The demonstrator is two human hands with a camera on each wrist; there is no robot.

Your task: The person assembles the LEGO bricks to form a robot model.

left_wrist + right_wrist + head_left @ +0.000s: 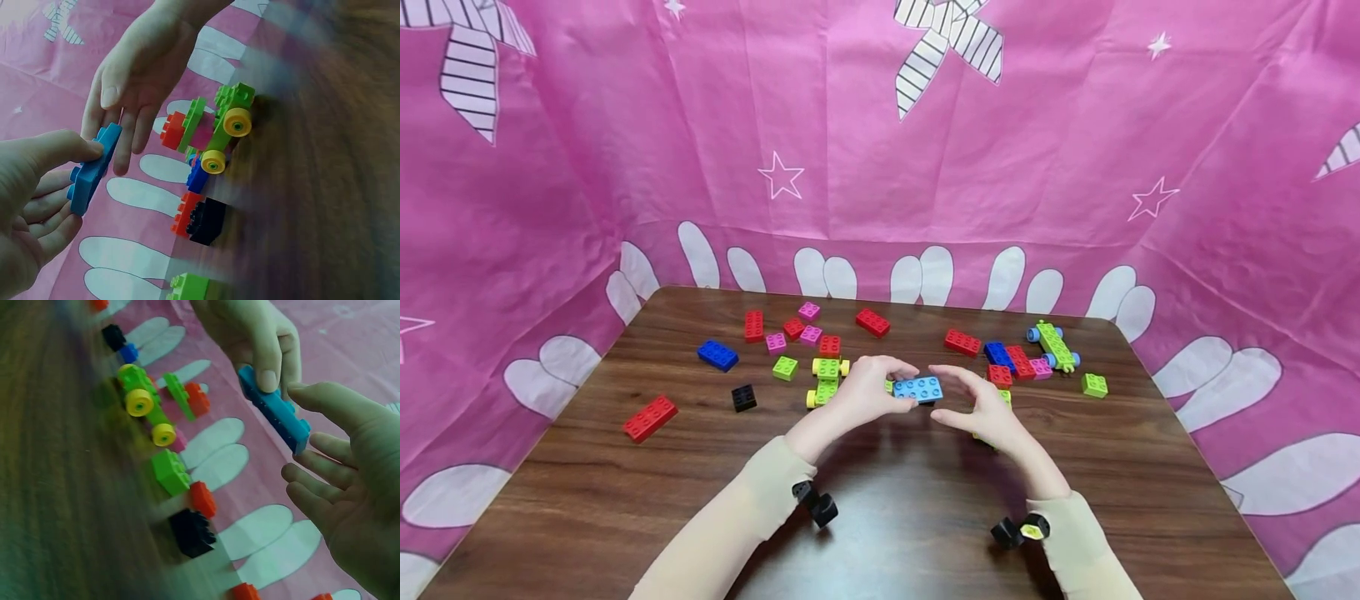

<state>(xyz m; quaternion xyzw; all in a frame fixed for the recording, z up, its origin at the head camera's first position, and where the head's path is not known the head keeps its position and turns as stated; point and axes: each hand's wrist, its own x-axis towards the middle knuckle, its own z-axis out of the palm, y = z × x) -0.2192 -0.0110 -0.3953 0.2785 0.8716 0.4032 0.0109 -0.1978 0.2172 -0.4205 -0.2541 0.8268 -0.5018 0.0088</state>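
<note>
A light blue brick with studs (919, 389) is held above the table, pinched between the thumb and fingers of my left hand (874, 387). My right hand (987, 407) is at the brick's right end, its thumb and fingers spread apart. The right wrist view shows those fingers close to the blue brick (275, 409); whether one touches it, I cannot tell. Left of my left hand stands a lime green wheeled base (827, 385) with yellow wheels, partly covered. Behind my right hand, lime green and yellow pieces (1005, 397) are mostly hidden.
On the brown wooden table (700, 483) lie several loose bricks, among them a long red one (651, 418), a black one (744, 397) and a dark blue one (718, 355). A green base with blue wheels (1055, 346) is at the back right. Pink cloth (865, 192) hangs behind.
</note>
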